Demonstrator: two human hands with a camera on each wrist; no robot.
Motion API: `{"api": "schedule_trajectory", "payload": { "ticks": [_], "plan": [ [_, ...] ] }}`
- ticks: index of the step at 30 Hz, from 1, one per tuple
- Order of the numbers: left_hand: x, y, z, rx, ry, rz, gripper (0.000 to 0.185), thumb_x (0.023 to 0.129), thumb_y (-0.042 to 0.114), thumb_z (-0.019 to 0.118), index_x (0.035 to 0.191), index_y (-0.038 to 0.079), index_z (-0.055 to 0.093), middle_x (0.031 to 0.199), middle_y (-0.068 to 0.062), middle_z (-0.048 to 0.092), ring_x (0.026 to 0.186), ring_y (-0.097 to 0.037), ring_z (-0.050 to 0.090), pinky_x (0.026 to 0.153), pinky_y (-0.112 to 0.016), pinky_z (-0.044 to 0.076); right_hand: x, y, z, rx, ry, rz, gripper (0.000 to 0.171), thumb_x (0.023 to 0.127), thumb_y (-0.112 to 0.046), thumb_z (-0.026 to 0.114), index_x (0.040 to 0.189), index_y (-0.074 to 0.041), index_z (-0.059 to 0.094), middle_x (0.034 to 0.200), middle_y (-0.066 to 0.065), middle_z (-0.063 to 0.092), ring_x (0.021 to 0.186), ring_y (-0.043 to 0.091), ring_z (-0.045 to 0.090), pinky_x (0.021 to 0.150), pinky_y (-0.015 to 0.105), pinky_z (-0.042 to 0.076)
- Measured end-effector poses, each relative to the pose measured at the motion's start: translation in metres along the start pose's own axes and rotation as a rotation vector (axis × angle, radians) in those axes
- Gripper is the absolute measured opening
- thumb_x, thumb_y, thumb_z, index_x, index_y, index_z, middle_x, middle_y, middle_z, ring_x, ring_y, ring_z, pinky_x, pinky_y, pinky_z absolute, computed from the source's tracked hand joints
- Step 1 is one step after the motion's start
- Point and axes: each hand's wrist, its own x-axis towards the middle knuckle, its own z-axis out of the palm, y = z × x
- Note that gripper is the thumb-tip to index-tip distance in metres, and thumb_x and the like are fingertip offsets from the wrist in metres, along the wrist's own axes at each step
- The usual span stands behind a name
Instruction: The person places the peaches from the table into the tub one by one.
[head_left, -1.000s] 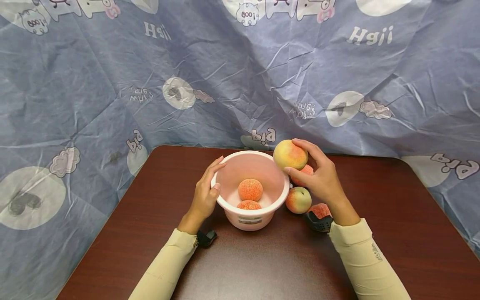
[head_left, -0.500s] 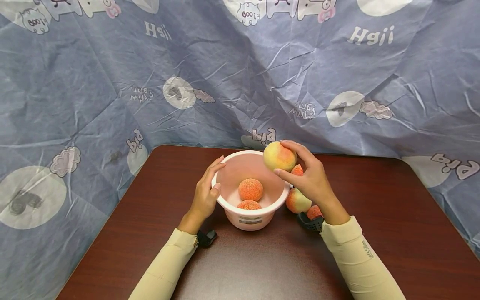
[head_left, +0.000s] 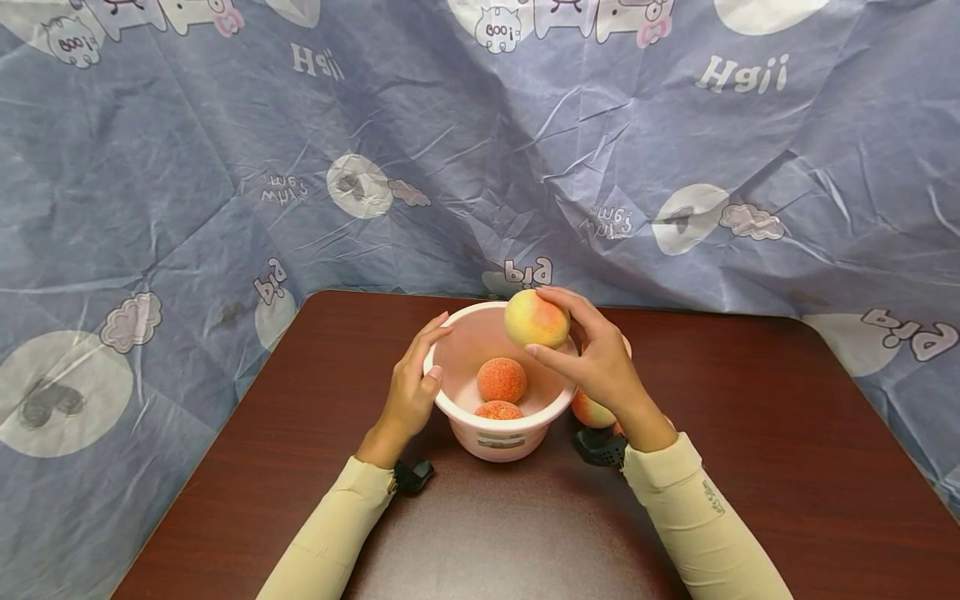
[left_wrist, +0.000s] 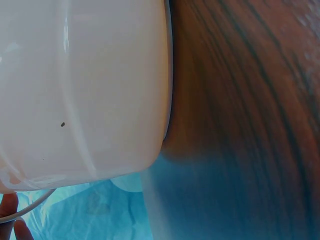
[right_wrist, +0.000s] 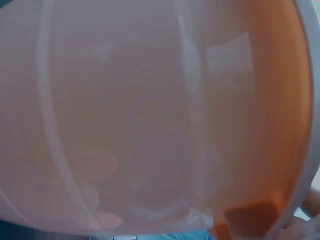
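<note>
My right hand (head_left: 602,358) pinches a round yellow fruit (head_left: 531,321) with a reddish blush, thumb on its near side and fingers over its far right side. From the head view it appears over the far right part of the mouth of a pale pink bucket (head_left: 465,437), apart from the fruit inside. My left hand (head_left: 408,387) rests at the bucket's left rim, fingers relaxed and spread, their tips reaching over the edge, the thumb lying on the rim nearer to me. Inside the bucket are two orange-red fruits: a full round one (head_left: 502,381) near the middle and, nearer to me, a second one (head_left: 498,410) partly hidden by the near rim. A small label (head_left: 501,439) marks the bucket's near outer side. To the right, just beside the bucket, a yellow-and-red fruit (head_left: 591,412) sits on the dark brown table (head_left: 285,417), partly covered by my right hand and wrist. Each wrist wears a black device, the left one (head_left: 413,477) and the right one (head_left: 600,447), below cream sleeves (head_left: 322,525). Both wrist views are mostly filled by the bucket's smooth, pale outer wall. On the far side hangs a creased blue sheet (head_left: 450,125) printed with cartoon figures, pale circles, clouds and lettering.
</note>
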Motion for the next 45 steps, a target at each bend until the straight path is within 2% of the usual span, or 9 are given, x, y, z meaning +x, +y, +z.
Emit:
{"api": "schedule_trajectory", "payload": {
  "ticks": [4, 10, 19, 25, 30, 33, 40, 45],
  "plan": [
    [0.0, 0.001, 0.0, -0.003, 0.0, -0.001, 0.06, 0.092, 0.045, 0.036, 0.134, 0.005, 0.052, 0.147, -0.006, 0.044, 0.135, -0.024, 0.041, 0.108, -0.04, 0.034, 0.001, -0.003, 0.004, 0.012, -0.01, -0.02, 0.064, 0.072, 0.01, 0.077, 0.131, 0.005, 0.054, 0.135, 0.016, 0.051, 0.127, 0.022, 0.047, 0.107, 0.033, 0.036],
    [0.0, 0.001, 0.0, -0.004, -0.002, 0.003, 0.064, 0.093, 0.05, 0.034, 0.135, 0.004, 0.051, 0.146, -0.01, 0.045, 0.135, -0.024, 0.04, 0.108, -0.041, 0.034, 0.004, -0.008, 0.009, -0.064, -0.018, -0.04, 0.064, 0.071, 0.004, 0.08, 0.13, 0.0, 0.056, 0.135, 0.012, 0.054, 0.129, 0.019, 0.046, 0.108, 0.028, 0.034],
    [-0.001, 0.001, 0.001, -0.004, 0.001, -0.002, 0.068, 0.094, 0.055, 0.032, 0.135, 0.004, 0.051, 0.146, -0.008, 0.044, 0.136, -0.025, 0.04, 0.108, -0.041, 0.034, 0.006, -0.012, 0.016, -0.08, -0.038, -0.069, 0.062, 0.072, 0.002, 0.081, 0.129, 0.0, 0.058, 0.133, 0.013, 0.056, 0.127, 0.021, 0.048, 0.107, 0.027, 0.035],
    [-0.001, 0.0, 0.002, -0.003, -0.002, -0.004, 0.062, 0.092, 0.045, 0.035, 0.136, 0.005, 0.051, 0.147, -0.005, 0.044, 0.135, -0.024, 0.041, 0.108, -0.04, 0.034, 0.008, -0.014, 0.021, -0.055, -0.061, -0.073, 0.062, 0.072, 0.003, 0.081, 0.13, 0.001, 0.057, 0.134, 0.014, 0.055, 0.129, 0.021, 0.046, 0.107, 0.029, 0.035],
    [0.0, 0.0, 0.002, -0.01, -0.001, -0.003, 0.062, 0.092, 0.045, 0.036, 0.135, 0.004, 0.051, 0.146, -0.011, 0.045, 0.135, -0.024, 0.04, 0.109, -0.04, 0.034, 0.009, -0.016, 0.025, -0.06, -0.08, -0.076, 0.062, 0.072, 0.002, 0.081, 0.13, 0.0, 0.057, 0.135, 0.014, 0.055, 0.13, 0.02, 0.046, 0.107, 0.03, 0.036],
    [0.0, -0.001, 0.002, -0.006, 0.0, 0.0, 0.065, 0.093, 0.049, 0.035, 0.135, 0.003, 0.051, 0.145, -0.013, 0.045, 0.135, -0.024, 0.041, 0.109, -0.04, 0.033, 0.01, -0.017, 0.028, -0.076, -0.085, -0.087, 0.062, 0.072, 0.001, 0.081, 0.129, 0.001, 0.057, 0.134, 0.015, 0.055, 0.13, 0.023, 0.046, 0.107, 0.032, 0.036],
    [0.0, -0.002, 0.002, 0.006, 0.005, -0.002, 0.069, 0.094, 0.057, 0.032, 0.136, 0.006, 0.051, 0.147, -0.006, 0.044, 0.135, -0.023, 0.041, 0.109, -0.041, 0.034, 0.012, -0.02, 0.033, -0.12, -0.093, -0.109, 0.062, 0.071, -0.002, 0.083, 0.127, 0.0, 0.059, 0.132, 0.015, 0.056, 0.127, 0.025, 0.049, 0.106, 0.036, 0.037],
    [0.0, -0.002, 0.002, 0.003, 0.005, 0.009, 0.066, 0.095, 0.054, 0.033, 0.137, 0.007, 0.05, 0.147, -0.004, 0.043, 0.135, -0.024, 0.041, 0.109, -0.042, 0.033, 0.012, -0.02, 0.036, -0.132, -0.105, -0.094, 0.061, 0.071, -0.002, 0.083, 0.127, 0.0, 0.059, 0.133, 0.015, 0.056, 0.127, 0.025, 0.049, 0.105, 0.037, 0.038]
  ]
}}
